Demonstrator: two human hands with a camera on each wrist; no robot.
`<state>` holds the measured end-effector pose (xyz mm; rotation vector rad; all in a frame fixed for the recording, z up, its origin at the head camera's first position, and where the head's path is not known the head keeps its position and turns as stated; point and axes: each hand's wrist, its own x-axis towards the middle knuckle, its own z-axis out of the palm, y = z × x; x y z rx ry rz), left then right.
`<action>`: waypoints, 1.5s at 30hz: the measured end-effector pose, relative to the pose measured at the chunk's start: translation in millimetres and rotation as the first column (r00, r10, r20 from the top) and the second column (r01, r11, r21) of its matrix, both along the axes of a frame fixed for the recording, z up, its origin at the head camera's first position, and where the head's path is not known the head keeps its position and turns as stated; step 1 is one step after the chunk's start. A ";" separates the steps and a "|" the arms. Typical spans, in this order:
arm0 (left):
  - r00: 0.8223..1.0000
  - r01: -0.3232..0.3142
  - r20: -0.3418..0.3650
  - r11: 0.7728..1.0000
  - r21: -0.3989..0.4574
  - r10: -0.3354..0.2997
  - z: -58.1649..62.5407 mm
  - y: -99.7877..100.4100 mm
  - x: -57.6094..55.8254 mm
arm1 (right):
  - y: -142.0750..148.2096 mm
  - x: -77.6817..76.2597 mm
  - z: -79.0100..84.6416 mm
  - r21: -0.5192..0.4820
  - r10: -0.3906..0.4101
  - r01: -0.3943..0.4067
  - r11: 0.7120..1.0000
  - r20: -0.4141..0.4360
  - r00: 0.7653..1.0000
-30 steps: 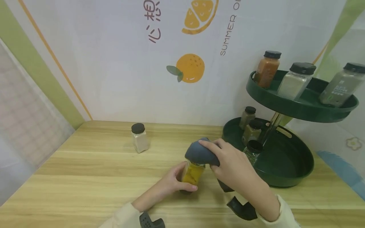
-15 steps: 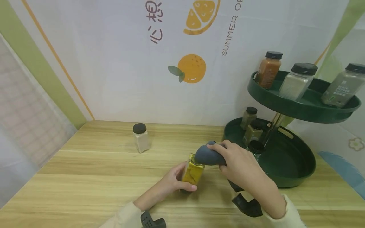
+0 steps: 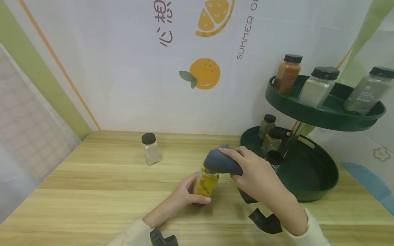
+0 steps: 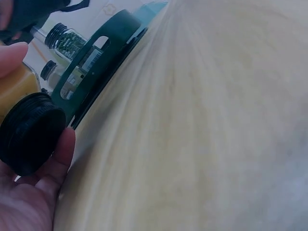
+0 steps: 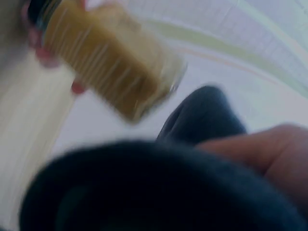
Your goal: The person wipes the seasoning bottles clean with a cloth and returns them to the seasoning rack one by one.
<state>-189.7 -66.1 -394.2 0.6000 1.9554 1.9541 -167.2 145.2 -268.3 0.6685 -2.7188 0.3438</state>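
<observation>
Low over the wooden table, my left hand grips a glass spice jar with yellow-orange contents. The jar is tilted and upside down, its black lid at the lower end in the left wrist view. My right hand holds a bunched dark blue-grey cloth, pinched between thumb and fingers. In the head view the cloth overlaps the jar's upper end, which is its base. From the right wrist, the jar's base shows close beyond the cloth.
A two-tier dark green rack stands at the right, with several black-lidded spice jars on both tiers. Another jar with pale contents stands at the back left of the table. Behind hangs a printed white curtain.
The right hand drew the cloth rightward off the jar's upper end, then brought it back left and slightly up over it. The left hand keeps its grip with little movement.
</observation>
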 end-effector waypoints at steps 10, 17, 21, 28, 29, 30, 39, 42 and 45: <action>0.999 0.038 0.021 0.999 0.018 -0.039 1.4 -0.3 0.3 | -5.9 0.8 -6.5 0.015 0.053 -0.054 0.998 0.054 0.997; 0.999 -0.001 0.050 1.000 0.018 0.000 3.6 0.7 0.7 | 8.0 -1.8 1.8 0.097 -0.031 0.019 0.995 0.128 0.991; 0.999 -0.014 0.051 1.000 0.008 0.014 5.5 0.7 1.8 | 15.8 -1.2 7.6 0.153 -0.031 0.012 0.988 0.119 0.992; 0.998 -0.027 0.051 0.999 0.017 0.027 5.2 0.6 0.4 | 17.2 -2.3 8.4 0.129 -0.036 0.032 0.991 0.027 0.999; 0.999 -0.011 0.042 1.000 0.012 0.011 4.8 0.4 0.2 | 15.3 -1.6 7.7 0.093 -0.024 0.023 0.995 0.016 1.000; 1.000 0.006 0.024 1.000 0.001 -0.006 4.5 0.3 0.1 | 13.0 -0.7 6.6 0.051 -0.004 0.004 0.999 0.007 1.000; 0.986 0.129 -0.102 0.991 -0.047 -0.133 2.1 -0.9 -0.9 | -10.9 8.5 -4.3 0.018 0.161 -0.162 0.987 0.027 0.987; 0.992 0.104 -0.074 0.994 -0.035 -0.106 1.6 -0.4 -0.3 | -8.9 8.0 -3.2 0.027 0.125 -0.127 0.992 0.050 0.991; 0.996 0.081 -0.037 0.997 0.003 -0.081 1.2 0.6 0.1 | -4.8 5.8 -2.4 0.051 0.091 -0.095 0.994 0.072 0.993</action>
